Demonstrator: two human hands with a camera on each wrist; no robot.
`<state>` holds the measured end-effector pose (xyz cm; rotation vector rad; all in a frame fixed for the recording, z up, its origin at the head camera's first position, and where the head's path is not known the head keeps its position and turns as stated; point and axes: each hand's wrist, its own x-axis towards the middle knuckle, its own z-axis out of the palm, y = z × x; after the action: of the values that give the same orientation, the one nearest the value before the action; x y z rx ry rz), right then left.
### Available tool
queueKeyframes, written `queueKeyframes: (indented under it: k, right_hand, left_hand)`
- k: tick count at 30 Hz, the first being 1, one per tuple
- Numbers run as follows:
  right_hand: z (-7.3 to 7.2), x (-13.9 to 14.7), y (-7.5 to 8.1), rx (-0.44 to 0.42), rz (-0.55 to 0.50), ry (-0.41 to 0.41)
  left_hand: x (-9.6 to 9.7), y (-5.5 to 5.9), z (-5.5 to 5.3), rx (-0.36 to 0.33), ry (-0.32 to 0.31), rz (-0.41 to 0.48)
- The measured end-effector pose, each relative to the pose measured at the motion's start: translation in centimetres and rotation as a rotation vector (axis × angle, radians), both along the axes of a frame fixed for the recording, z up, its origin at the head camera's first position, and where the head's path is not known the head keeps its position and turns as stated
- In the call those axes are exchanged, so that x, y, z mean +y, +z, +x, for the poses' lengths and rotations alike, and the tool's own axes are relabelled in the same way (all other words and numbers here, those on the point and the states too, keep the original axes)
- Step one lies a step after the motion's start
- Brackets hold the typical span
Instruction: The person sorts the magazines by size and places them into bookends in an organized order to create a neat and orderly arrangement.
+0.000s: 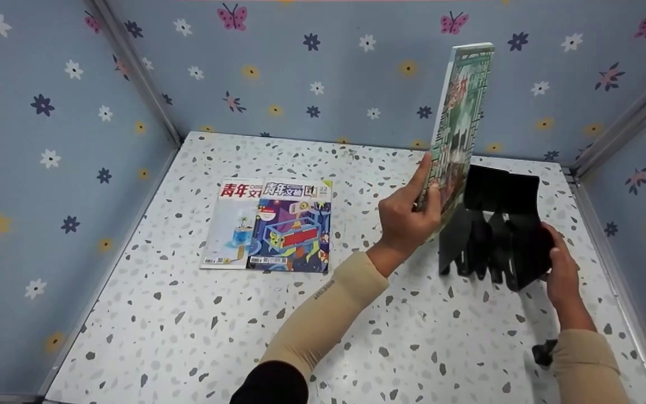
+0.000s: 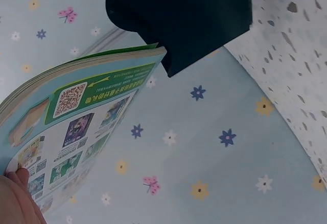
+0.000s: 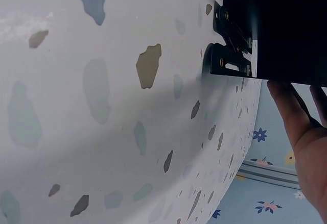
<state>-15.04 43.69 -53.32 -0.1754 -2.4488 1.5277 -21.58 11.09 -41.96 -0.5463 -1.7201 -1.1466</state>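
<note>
In the head view, my left hand [image 1: 410, 216] grips a magazine [image 1: 460, 123] with a green illustrated cover, held upright and slightly tilted above the table. Its back cover, with a QR code, faces the left wrist camera, where the left fingers [image 2: 23, 183] show at the corner. Beside its lower end stands a black rack [image 1: 502, 191] with several upright dividers; whether the two touch, I cannot tell. On the rack's right side rests my right hand [image 1: 564, 275]. Seen from the right wrist, extended fingers [image 3: 288, 106] touch the edge of the black panel [image 3: 294, 30].
Two overlapping magazines [image 1: 289, 235] lie flat on the speckled white table [image 1: 188, 325], left of centre. A small black object [image 1: 544, 352] is partly hidden by the right forearm. Flower-patterned walls [image 1: 328, 67] enclose the table at the back and sides.
</note>
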Motion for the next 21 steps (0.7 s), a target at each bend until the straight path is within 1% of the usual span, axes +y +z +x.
queueKeyframes:
  k: [4,12,17,21]
  right_hand:
    - [0.1,0.0,0.1,-0.010,-0.001,0.011]
    - [0.2,0.0,0.1,-0.025,0.027,0.038]
    - [0.1,0.0,0.1,-0.030,0.020,0.037]
    - [0.0,0.1,0.0,-0.027,0.031,0.031]
  left_hand:
    - [1.4,0.7,0.2,0.002,-0.010,0.001]
    - [3.7,1.6,0.4,0.031,0.024,-0.023]
    - [5.0,1.8,0.7,0.008,0.028,-0.039]
    - [6.2,1.7,0.7,-0.018,0.026,-0.031]
